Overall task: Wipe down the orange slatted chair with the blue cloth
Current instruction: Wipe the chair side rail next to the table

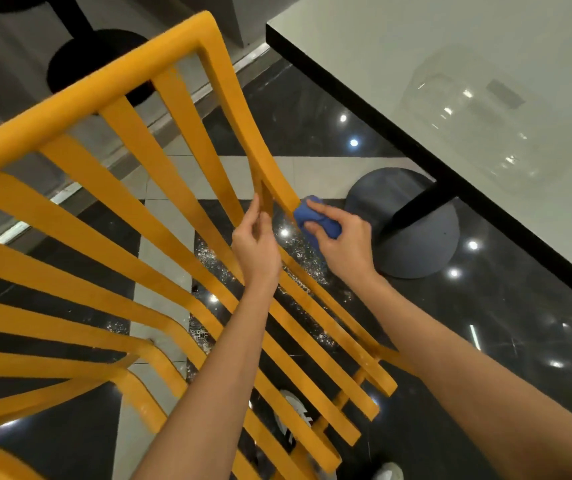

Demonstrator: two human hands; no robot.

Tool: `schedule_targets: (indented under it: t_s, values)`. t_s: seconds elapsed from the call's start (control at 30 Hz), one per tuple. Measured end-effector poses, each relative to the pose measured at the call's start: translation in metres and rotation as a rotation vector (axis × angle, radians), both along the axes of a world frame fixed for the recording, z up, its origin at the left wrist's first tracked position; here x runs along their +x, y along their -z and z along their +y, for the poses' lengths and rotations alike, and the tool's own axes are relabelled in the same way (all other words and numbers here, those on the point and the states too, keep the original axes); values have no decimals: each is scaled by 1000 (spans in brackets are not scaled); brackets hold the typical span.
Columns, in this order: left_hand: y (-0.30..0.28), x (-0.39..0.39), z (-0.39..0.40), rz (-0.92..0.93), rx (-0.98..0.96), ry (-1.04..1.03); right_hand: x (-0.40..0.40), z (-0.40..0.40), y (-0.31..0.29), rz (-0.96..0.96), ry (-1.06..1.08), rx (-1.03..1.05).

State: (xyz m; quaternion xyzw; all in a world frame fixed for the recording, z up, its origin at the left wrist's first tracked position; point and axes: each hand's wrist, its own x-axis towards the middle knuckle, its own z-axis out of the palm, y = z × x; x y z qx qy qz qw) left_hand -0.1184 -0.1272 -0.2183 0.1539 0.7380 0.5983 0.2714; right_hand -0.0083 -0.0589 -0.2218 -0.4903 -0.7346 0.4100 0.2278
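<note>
The orange slatted chair (132, 188) fills the left and middle of the view, its long slats running from the top rail down to the seat. My right hand (343, 242) grips a bunched blue cloth (303, 213) and presses it against the outer right edge of the chair frame. Just left of it, my left hand (255, 242) holds a slat where the backrest bends into the seat, thumb on one side and fingers on the other.
A white table (450, 81) with a black edge stands at the right, its black post on a round grey base (412, 244) close to my right hand. Below lies glossy black and white tiled floor (506, 306). Another round black base (97, 60) sits behind the chair.
</note>
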Motion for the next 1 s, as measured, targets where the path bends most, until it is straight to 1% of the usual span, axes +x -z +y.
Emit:
schedule_targets:
  t_s: [0.07,0.13,0.2,0.23,0.37,0.47,0.53,0.6,0.67,0.73,0.83,0.93,1.0]
  values:
    - [-5,6,6,-238,103,-7,-34,21,-9,86,-20,-54]
    - [-10,13,7,-367,168,-34,-65,40,-16,195,-34,-165]
    - [-14,16,8,-390,180,-37,-76,51,-16,254,-56,-274]
    - [-13,16,9,-392,179,-33,-72,51,-14,254,-71,-315]
    - [-14,17,9,-455,179,-10,-32,40,0,153,-106,-345]
    - [-20,22,11,-503,168,-8,-51,52,-15,218,-59,-314]
    - [-24,25,11,-560,184,-28,-78,59,-32,259,-103,-271]
    - [-25,24,10,-592,209,-47,-93,60,-38,287,-123,-273]
    - [-25,22,10,-591,201,-34,-84,55,-30,247,-155,-238]
    - [-28,20,9,-602,210,-24,-58,46,-18,145,-215,-159]
    - [-31,20,10,-600,221,-41,-25,37,-3,42,-243,-123]
    - [-30,24,11,-580,214,-47,-35,42,-7,49,-198,-115]
    - [-33,25,11,-583,206,-40,-57,47,-14,105,-187,-90]
